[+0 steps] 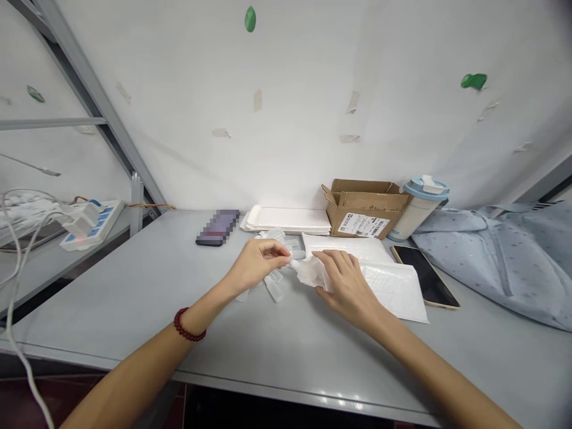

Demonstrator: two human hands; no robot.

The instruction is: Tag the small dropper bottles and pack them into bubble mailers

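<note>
My right hand [344,280] is closed around a white padded envelope [393,292], whose far part lies flat on the table to the right. The envelope's near end [309,271] is bunched and crumpled between my two hands. My left hand [263,259] pinches the tip of that crumpled end between thumb and forefinger; a dark red beaded bracelet sits on its wrist. Several small clear plastic pieces [274,289] are scattered under and behind my left hand, partly hidden by it. Another white padded envelope [344,247] lies just behind my right hand.
At the back stand a stack of white envelopes [290,219], an open cardboard box [366,208] and a blue-lidded cup [415,208]. One phone [218,226] lies left, another phone [426,277] right, beside a pale blue cloth bag [491,256]. A power strip [96,223] is far left.
</note>
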